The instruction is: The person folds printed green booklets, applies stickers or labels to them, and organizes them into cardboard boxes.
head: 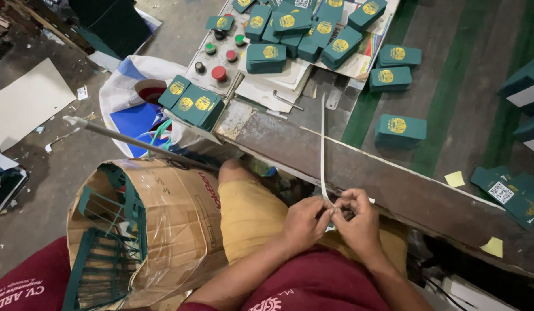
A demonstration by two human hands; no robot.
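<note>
Holding: the left hand (304,222) and the right hand (359,222) meet over the lap, fingers pinched on the low end of a thin white strap (323,151).
Strap: it goes up from the hands to the far side, over the edge of the bench (393,187). It looks pulled straight, likely because both hands grip its end tight.
Hands: both are closed small on the strap, touching each other.
Green packs: many small dark green packs with a round gold mark sit in a heap (304,26) at the far middle of the bench. They seem kept there within easy reach.
More packs: a green bundle (193,103) leans at the left edge of the bench. Single packs (400,130) lie apart on the right.
Labels: some flat green cards (506,193) at the right show a square black and white code. Two small yellow notes (455,179) lie near them.
Buttons: a grey panel (221,55) at the far left has red and green round buttons.
Box: a brown cardboard box (157,224) wrapped in clear film stands on the floor at the left.
</note>
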